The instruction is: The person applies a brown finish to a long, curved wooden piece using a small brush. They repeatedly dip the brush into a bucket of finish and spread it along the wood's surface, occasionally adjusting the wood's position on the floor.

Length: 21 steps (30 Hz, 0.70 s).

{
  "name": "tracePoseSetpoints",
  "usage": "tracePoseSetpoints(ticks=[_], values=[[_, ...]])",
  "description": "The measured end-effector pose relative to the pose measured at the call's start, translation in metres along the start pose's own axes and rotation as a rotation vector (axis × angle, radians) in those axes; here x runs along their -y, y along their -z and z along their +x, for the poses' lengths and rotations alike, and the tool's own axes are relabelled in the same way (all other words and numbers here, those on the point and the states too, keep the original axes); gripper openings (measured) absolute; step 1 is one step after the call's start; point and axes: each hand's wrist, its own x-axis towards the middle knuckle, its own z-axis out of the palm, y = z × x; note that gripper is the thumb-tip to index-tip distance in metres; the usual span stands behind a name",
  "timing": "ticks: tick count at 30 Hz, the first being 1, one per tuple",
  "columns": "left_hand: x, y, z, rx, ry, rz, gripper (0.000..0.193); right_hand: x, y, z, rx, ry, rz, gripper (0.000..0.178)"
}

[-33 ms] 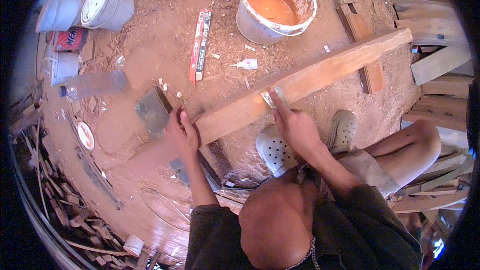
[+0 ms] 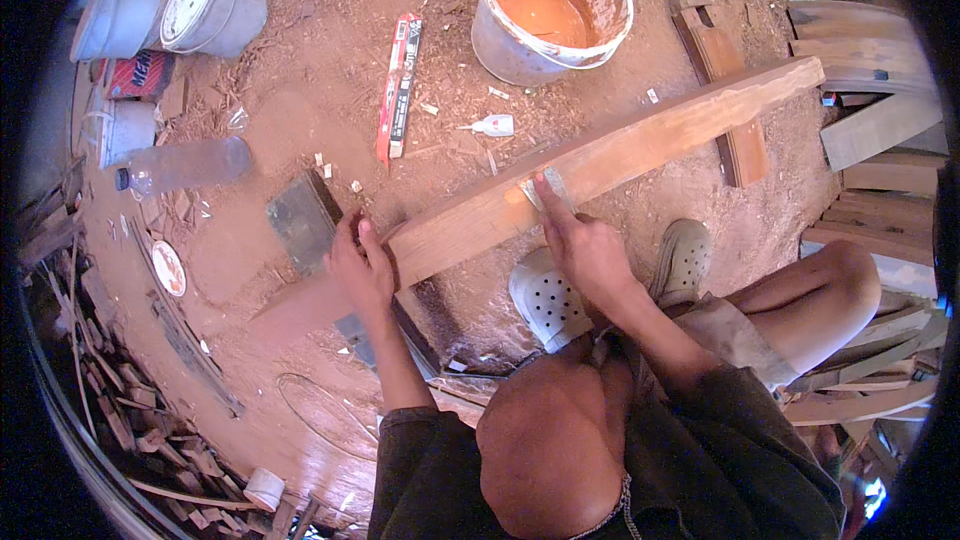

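Note:
A long wooden plank [image 2: 630, 152] slants across the scene, its left part resting over a dark block [image 2: 300, 220] and its right part over another wooden piece [image 2: 735, 120]. My left hand [image 2: 360, 265] grips the plank near its left part, thumb along the near side and fingers over the far edge. My right hand [image 2: 590, 250] holds a small flat scraper [image 2: 545, 190] against the plank's face, index finger stretched along the blade. An orange patch of filler [image 2: 517, 195] lies beside the blade. The scraper's handle end is hidden in my palm.
Beyond the plank stand a bucket of orange liquid [image 2: 550, 15], a small white glue bottle [image 2: 493, 126] and a red-and-black narrow box [image 2: 400, 85]. Lidded buckets [image 2: 215, 10] and a plastic bottle [image 2: 190, 167] are at left. Wood scraps [image 2: 140, 410] and stacked boards [image 2: 880, 200] flank me.
The scene has shifted very slightly in view. Both hands keep nearly the same places on the plank and scraper.

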Motion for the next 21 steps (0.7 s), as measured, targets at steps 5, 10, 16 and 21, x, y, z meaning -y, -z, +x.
tracePoseSetpoints(ticks=[5, 10, 16, 21], values=[[0.001, 0.007, -0.003, -0.001, 0.014, 0.000, 0.040, 0.009, 0.018, -0.015, 0.079, -0.030, 0.079, 0.069], [0.003, -0.002, 0.001, -0.047, -0.026, -0.024, 0.040, -0.004, 0.005, -0.003, -0.025, -0.036, 0.120, 0.067], [0.005, 0.000, -0.004, 0.036, 0.160, -0.139, 0.040, -0.011, 0.009, -0.015, -0.132, -0.026, 0.171, 0.057], [0.000, -0.002, 0.000, 0.016, 0.056, -0.101, 0.039, -0.009, 0.004, -0.009, -0.084, -0.131, 0.083, 0.056]])
